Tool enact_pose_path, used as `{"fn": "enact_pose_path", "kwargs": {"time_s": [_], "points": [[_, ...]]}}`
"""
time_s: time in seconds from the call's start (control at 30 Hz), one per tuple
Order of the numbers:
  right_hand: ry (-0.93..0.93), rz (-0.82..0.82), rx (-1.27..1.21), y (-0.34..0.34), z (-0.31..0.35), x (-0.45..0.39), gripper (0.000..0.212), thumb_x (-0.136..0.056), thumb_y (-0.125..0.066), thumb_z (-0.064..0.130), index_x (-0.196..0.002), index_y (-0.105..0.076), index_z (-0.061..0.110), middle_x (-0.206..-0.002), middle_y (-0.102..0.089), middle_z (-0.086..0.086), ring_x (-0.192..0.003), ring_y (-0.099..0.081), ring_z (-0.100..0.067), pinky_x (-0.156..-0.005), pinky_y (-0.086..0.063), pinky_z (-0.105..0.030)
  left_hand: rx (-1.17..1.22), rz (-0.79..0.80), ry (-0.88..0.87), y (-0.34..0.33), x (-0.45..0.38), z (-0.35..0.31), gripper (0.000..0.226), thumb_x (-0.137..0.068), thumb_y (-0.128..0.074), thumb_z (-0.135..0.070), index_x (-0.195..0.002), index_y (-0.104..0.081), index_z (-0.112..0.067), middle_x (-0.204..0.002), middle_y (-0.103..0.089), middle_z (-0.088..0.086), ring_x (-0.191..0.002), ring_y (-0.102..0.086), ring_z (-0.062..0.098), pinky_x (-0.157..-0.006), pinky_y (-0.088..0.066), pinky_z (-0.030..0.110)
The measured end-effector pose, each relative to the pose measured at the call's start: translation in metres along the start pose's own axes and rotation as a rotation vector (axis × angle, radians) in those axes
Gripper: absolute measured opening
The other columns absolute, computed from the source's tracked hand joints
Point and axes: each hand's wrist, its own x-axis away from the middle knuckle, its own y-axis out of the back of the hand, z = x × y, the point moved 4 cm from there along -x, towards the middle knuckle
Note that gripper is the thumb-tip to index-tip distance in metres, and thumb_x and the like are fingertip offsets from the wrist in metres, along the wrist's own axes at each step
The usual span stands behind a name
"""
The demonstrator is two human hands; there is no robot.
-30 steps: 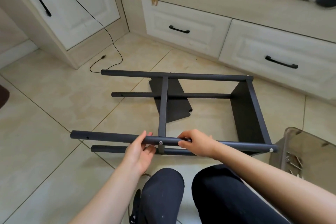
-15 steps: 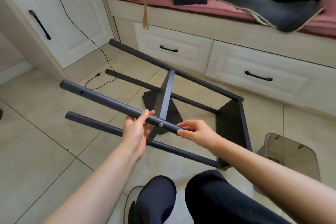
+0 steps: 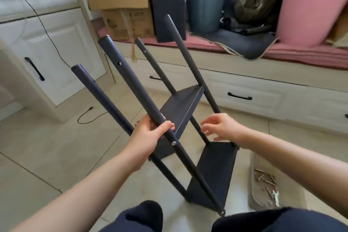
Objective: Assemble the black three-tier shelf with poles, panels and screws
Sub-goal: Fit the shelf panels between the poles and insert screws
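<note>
The black shelf frame [image 3: 190, 100] stands tilted on its bottom panel [image 3: 214, 173], its poles leaning up and to the left. A middle panel [image 3: 180, 111] is fixed between the poles. My left hand [image 3: 148, 135] grips the near pole [image 3: 131, 81] just above a silver screw [image 3: 173, 143]. My right hand [image 3: 218, 127] hovers with fingers spread, just right of the frame, holding nothing. Another black panel [image 3: 167, 3] leans upright on the bench behind.
A clear tray [image 3: 263, 181] with several screws and a small wrench sits on the floor at right. Behind are white drawers [image 3: 254, 96], a bench with cardboard boxes [image 3: 120, 3], a grey bin [image 3: 205, 0] and a pink tub [image 3: 308, 7]. A black cable [image 3: 88, 117] lies on the tiles at left.
The frame has swung from lying flat to nearly upright on its bottom panel. My right hand has let go of the pole and opened. My left hand still grips the pole.
</note>
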Motion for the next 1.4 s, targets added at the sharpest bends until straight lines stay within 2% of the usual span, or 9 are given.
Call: {"fn": "enact_pose_path", "kwargs": {"time_s": [0.17, 0.37, 0.47, 0.53, 0.63, 0.73, 0.87, 1.2, 1.4], "points": [[-0.076, -0.319, -0.094, 0.079, -0.005, 0.001, 0.033, -0.099, -0.058, 0.027, -0.128, -0.053, 0.013, -0.11, -0.063, -0.004, -0.098, -0.063, -0.016, -0.073, -0.057, -0.031, -0.23, 0.171, -0.132, -0.013, 0.02, -0.022, 0.02, -0.092, -0.071, -0.028, -0.101, -0.058, -0.017, -0.098, -0.074, 0.003, -0.098, -0.072, 0.013, -0.097, -0.051, 0.039], [-0.117, -0.378, -0.028, 0.105, -0.021, 0.011, 0.059, -0.099, -0.056, 0.037, -0.148, -0.032, 0.017, -0.128, -0.054, -0.005, -0.107, -0.057, -0.022, -0.082, -0.055, -0.036, -0.263, 0.295, -0.168, -0.025, 0.032, -0.026, 0.012, -0.094, -0.067, -0.018, -0.1, -0.058, -0.015, -0.098, -0.073, 0.003, -0.096, -0.072, 0.014, -0.086, -0.052, 0.025], [-0.111, -0.41, -0.009, 0.112, -0.023, 0.012, 0.068, -0.099, -0.056, 0.038, -0.154, -0.02, 0.021, -0.142, -0.047, -0.007, -0.104, -0.053, -0.02, -0.077, -0.051, -0.031, -0.297, 0.351, -0.2, -0.03, 0.037, -0.026, 0.008, -0.094, -0.067, -0.019, -0.095, -0.06, -0.023, -0.099, -0.073, 0.003, -0.096, -0.073, 0.013, -0.08, -0.054, 0.017], [-0.082, -0.416, -0.043, 0.115, -0.021, 0.012, 0.069, -0.099, -0.056, 0.035, -0.155, -0.017, 0.025, -0.145, -0.045, -0.004, -0.105, -0.051, -0.018, -0.073, -0.048, -0.029, -0.303, 0.382, -0.217, -0.032, 0.04, -0.026, 0.012, -0.094, -0.067, -0.018, -0.092, -0.059, -0.027, -0.1, -0.073, 0.003, -0.097, -0.073, 0.015, -0.082, -0.056, 0.02], [-0.07, -0.409, -0.122, 0.118, -0.022, 0.013, 0.053, -0.101, -0.054, 0.03, -0.148, -0.029, 0.027, -0.134, -0.054, -0.001, -0.098, -0.06, -0.014, -0.08, -0.052, -0.037, -0.288, 0.41, -0.234, -0.033, 0.044, -0.025, 0.009, -0.092, -0.066, -0.021, -0.092, -0.059, -0.027, -0.099, -0.072, 0.006, -0.097, -0.072, 0.018, -0.089, -0.057, 0.029], [-0.106, -0.431, -0.129, 0.125, -0.027, 0.019, 0.031, -0.102, -0.052, 0.03, -0.13, -0.041, 0.027, -0.119, -0.061, -0.005, -0.095, -0.061, -0.017, -0.079, -0.053, -0.04, -0.313, 0.426, -0.244, -0.029, 0.045, -0.021, 0.011, -0.094, -0.065, -0.012, -0.098, -0.059, -0.02, -0.1, -0.072, 0.006, -0.097, -0.071, 0.02, -0.087, -0.055, 0.027], [-0.087, -0.414, -0.039, 0.13, -0.037, 0.038, 0.04, -0.1, -0.055, 0.033, -0.136, -0.041, 0.028, -0.113, -0.062, -0.005, -0.105, -0.062, -0.024, -0.071, -0.053, -0.036, -0.385, 0.387, -0.255, -0.02, 0.045, -0.017, 0.016, -0.093, -0.066, 0.0, -0.1, -0.061, -0.014, -0.104, -0.073, 0.0, -0.1, -0.069, 0.014, -0.086, -0.052, 0.022], [-0.066, -0.44, -0.057, 0.124, -0.051, 0.079, 0.052, -0.097, -0.059, 0.034, -0.144, -0.036, 0.034, -0.1, -0.069, -0.005, -0.096, -0.067, -0.021, -0.067, -0.056, -0.036, -0.477, 0.301, -0.238, 0.003, 0.018, -0.027, 0.018, -0.091, -0.069, -0.001, -0.103, -0.062, -0.011, -0.105, -0.075, -0.003, -0.099, -0.071, 0.01, -0.084, -0.053, 0.019], [-0.01, -0.462, -0.02, 0.116, -0.049, 0.094, 0.046, -0.096, -0.061, 0.037, -0.137, -0.041, 0.038, -0.092, -0.073, -0.003, -0.086, -0.071, -0.016, -0.069, -0.057, -0.034, -0.546, 0.187, -0.251, 0.011, -0.01, -0.033, 0.018, -0.092, -0.067, 0.0, -0.104, -0.06, -0.012, -0.102, -0.073, -0.003, -0.095, -0.069, 0.001, -0.078, -0.051, 0.01]]}}
